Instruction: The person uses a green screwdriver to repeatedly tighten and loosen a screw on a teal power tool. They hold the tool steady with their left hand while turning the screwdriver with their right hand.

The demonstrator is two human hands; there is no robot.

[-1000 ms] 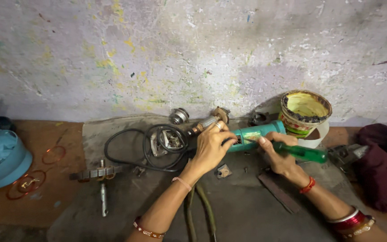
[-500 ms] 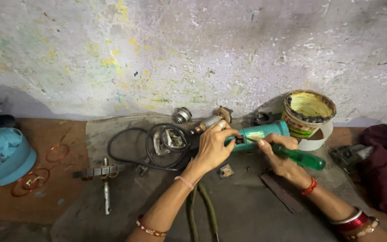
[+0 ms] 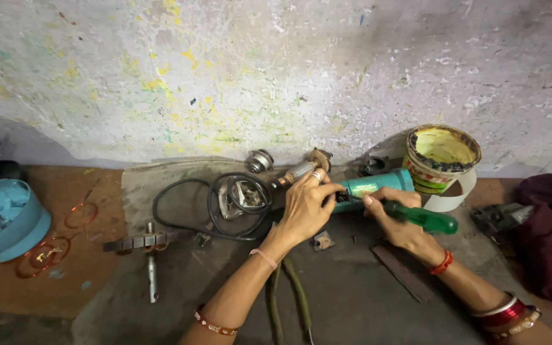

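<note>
We note the left hand [image 3: 305, 207] at frame centre, fingers curled over the open end of a teal tool housing [image 3: 373, 186], steadying it against the grey mat [image 3: 352, 300]. The right hand [image 3: 398, 220], just right of centre, is closed around a green-handled screwdriver [image 3: 423, 218], its tip pointing into the housing's mouth where the left fingers meet it; the tip itself is hidden.

Change since the frames a second and half a second back: small. Both hands kept their places on the housing and the driver; the view shifted a little, and the left fingers look drawn slightly tighter over the opening. We judge the work inside the housing is ongoing, with nothing yet freed or set aside.

Around them: an armature [image 3: 301, 169] with its gear end lies just above the left hand, touching or nearly touching the knuckles. A coiled black cord [image 3: 186, 211] loops left of centre around a metal guard [image 3: 241, 191]. A paint-stained bucket [image 3: 442, 156] stands upper right, just beside the housing. A long bolt with a toothed bar [image 3: 148, 246] lies lower left; a blue shell [image 3: 4, 220] sits at the far left edge; dark cloth [image 3: 551, 236] at far right.
</note>
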